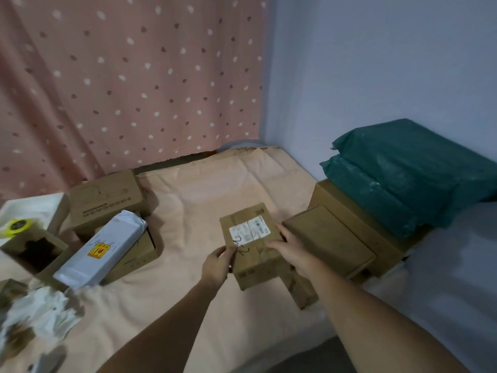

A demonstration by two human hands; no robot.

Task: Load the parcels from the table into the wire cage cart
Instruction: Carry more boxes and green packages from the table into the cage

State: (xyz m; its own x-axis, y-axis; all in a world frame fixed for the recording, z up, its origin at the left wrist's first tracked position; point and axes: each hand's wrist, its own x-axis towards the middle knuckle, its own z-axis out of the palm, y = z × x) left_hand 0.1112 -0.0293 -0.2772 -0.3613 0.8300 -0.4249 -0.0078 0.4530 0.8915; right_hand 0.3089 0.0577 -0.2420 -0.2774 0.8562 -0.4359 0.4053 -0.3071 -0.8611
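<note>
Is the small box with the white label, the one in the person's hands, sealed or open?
Sealed, as far as its top shows: the labelled box has its flaps flat, with the white label across them. The left hand and right hand grip its sides.

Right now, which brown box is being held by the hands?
The small brown box with the white label in the middle. The left hand and right hand grip its sides. The other brown boxes lie untouched.
</note>
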